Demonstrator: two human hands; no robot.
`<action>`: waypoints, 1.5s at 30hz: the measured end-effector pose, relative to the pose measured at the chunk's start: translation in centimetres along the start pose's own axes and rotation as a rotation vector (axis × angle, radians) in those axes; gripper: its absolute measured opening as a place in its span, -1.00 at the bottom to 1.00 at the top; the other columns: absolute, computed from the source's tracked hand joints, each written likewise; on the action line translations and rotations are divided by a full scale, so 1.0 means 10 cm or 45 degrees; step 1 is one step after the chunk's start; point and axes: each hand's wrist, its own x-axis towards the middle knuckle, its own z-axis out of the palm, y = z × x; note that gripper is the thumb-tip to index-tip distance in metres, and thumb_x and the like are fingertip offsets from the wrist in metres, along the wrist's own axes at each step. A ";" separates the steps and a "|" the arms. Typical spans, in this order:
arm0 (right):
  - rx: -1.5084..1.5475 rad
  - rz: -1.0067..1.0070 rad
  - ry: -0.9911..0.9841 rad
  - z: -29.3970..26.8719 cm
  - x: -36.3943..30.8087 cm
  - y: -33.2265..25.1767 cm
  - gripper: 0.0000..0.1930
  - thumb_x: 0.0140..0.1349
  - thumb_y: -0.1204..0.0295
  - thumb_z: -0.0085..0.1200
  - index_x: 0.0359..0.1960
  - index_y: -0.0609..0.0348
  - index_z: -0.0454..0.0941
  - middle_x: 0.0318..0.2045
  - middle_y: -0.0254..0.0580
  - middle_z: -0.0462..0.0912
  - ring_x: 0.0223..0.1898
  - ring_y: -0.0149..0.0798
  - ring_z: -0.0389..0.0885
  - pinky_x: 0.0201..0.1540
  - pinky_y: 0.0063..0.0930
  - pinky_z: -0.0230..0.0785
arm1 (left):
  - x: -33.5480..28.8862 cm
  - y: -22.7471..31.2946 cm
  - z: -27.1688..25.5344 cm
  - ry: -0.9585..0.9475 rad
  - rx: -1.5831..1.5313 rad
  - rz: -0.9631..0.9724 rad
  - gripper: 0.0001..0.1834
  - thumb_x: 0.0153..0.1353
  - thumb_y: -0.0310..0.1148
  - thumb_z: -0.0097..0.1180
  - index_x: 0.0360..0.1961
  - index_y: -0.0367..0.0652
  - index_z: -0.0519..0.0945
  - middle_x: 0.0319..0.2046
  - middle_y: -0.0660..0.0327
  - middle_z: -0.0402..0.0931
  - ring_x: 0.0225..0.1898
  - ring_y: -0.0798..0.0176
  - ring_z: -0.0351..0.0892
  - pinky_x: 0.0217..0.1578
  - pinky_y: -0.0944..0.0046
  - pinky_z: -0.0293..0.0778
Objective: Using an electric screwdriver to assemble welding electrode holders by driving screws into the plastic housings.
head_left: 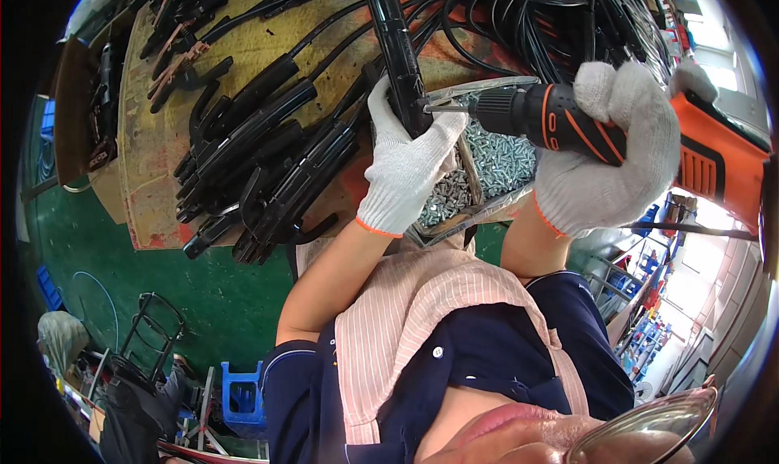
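Note:
My left hand (pixel 406 172), in a white knitted glove, is closed around the lower end of a black tubular handle (pixel 393 42). That handle stands nearly upright in the picture. My right hand (pixel 621 143), gloved alike, grips an orange and black cordless drill (pixel 535 116). The drill's thin bit (pixel 445 108) points left and meets the side of the handle by my left fingertips. A screw at the bit's tip is too small to make out. Under both hands sits a plastic-lined box (pixel 526 194) of small silvery screws (pixel 499 159), with a divider and darker screws (pixel 450 196) beside them.
Several black welding electrode holders (pixel 268 139) with cables lie on the worn yellow and red tabletop (pixel 154 139) to the left. Coiled black cables (pixel 519 25) crowd the far side. A blue stool (pixel 243 395) stands on the green floor, and a cardboard box (pixel 73 107) is at far left.

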 end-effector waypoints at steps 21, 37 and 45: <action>0.134 0.019 0.072 -0.20 0.02 0.10 -0.74 0.24 0.68 0.01 -0.04 0.32 0.40 -0.47 -0.07 0.54 -0.52 -0.23 0.54 -0.42 -0.29 0.48 | -0.10 0.14 0.05 -0.014 0.039 -0.021 -0.23 0.21 -0.51 0.27 0.31 -0.13 0.04 -0.46 0.33 0.38 -0.65 0.49 0.31 -0.66 0.45 0.24; -0.452 0.844 -0.119 -1.09 -0.38 -0.03 -0.05 0.15 0.56 0.16 0.51 0.00 -0.18 -0.19 -0.17 0.48 -0.44 -0.34 0.55 -0.37 -0.50 0.48 | -0.63 1.95 -0.79 -0.173 2.860 0.252 -0.39 0.19 -0.45 0.14 0.27 0.15 0.30 -0.03 -0.04 0.54 -0.03 -0.15 0.58 -0.03 -0.02 0.50; -1.868 -0.240 -0.391 -1.34 -0.46 0.17 -0.35 0.09 0.38 0.37 0.25 0.15 0.42 0.21 -0.03 0.40 0.23 0.01 0.37 0.27 -0.15 0.26 | -0.66 1.96 -0.89 -0.614 3.000 0.446 -0.36 0.13 -0.25 0.18 0.29 0.18 0.40 -0.06 -0.02 0.53 -0.11 -0.12 0.59 -0.01 0.04 0.53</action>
